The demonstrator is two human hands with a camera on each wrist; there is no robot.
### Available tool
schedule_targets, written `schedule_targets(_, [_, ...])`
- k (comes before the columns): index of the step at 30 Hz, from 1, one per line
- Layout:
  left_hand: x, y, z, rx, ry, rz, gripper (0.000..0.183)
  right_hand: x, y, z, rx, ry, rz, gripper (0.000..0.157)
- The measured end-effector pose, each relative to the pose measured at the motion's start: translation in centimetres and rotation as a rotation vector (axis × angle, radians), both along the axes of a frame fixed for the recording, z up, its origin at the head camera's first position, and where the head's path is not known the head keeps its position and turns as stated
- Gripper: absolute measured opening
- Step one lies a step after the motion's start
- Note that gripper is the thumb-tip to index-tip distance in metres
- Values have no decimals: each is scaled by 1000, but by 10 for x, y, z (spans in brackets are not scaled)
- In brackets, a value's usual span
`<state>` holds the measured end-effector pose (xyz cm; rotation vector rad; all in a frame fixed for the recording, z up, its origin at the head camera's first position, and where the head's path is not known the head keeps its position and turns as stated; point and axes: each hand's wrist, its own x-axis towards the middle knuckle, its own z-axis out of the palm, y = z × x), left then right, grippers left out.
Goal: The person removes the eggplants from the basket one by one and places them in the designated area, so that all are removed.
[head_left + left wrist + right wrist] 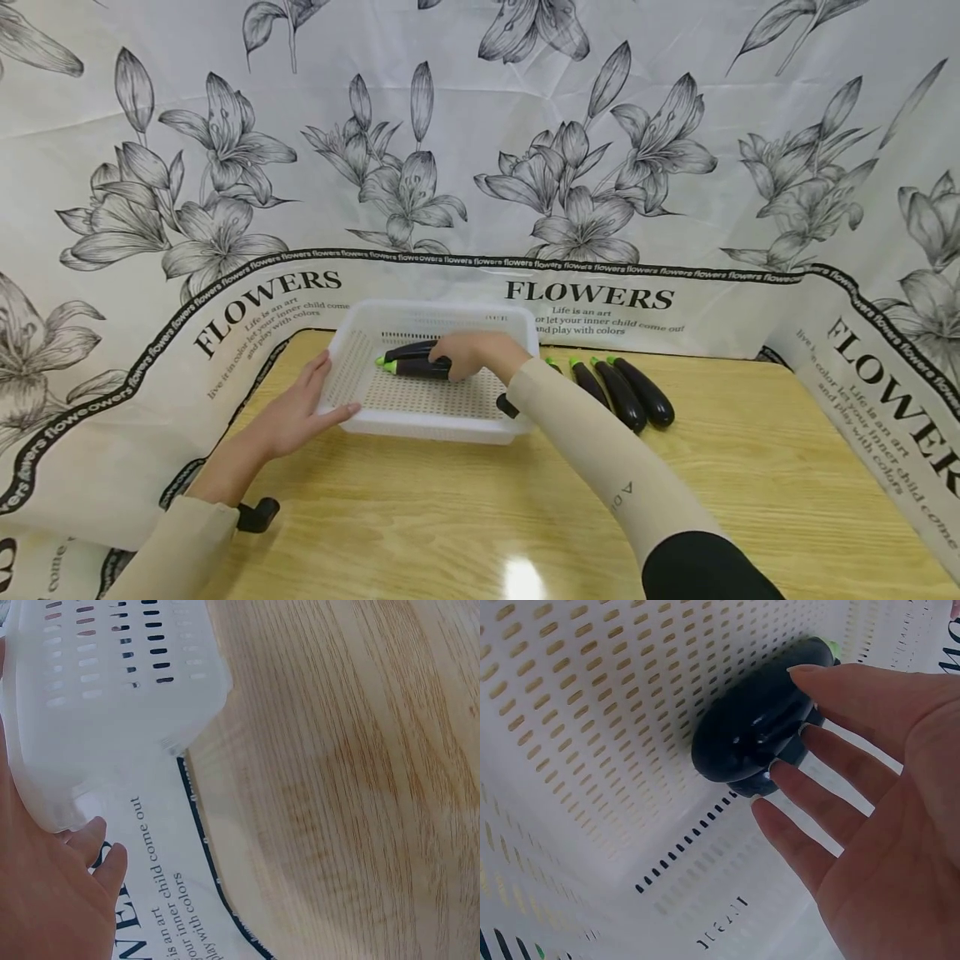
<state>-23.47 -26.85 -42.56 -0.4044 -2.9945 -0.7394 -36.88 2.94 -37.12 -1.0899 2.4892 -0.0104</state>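
A white perforated plastic basket (431, 427) stands on the wooden table. My left hand (296, 417) rests against its left front corner, thumb and fingers spread along the outside; the left wrist view shows the fingers (111, 868) beside the basket wall. Inside the basket lie two dark purple eggplants, the front eggplant (416, 367) and the back eggplant (411, 350), green stem ends to the left. Reaching in, my right hand (472, 354) is over their right ends. In the right wrist view its loosely extended fingers (817, 802) and thumb are at the near eggplant (746, 724).
Several more eggplants (618, 392) lie side by side on the table (420, 517), right of the basket, partly behind the right forearm. A white cloth (465, 200) printed with flowers and lettering hangs behind and around the table's sides.
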Motion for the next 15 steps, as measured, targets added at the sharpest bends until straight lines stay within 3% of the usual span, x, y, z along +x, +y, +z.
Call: schedule_targets(15, [0, -4, -2, -4, -9, 2, 107, -9, -2, -12, -52, -44, -77, 52])
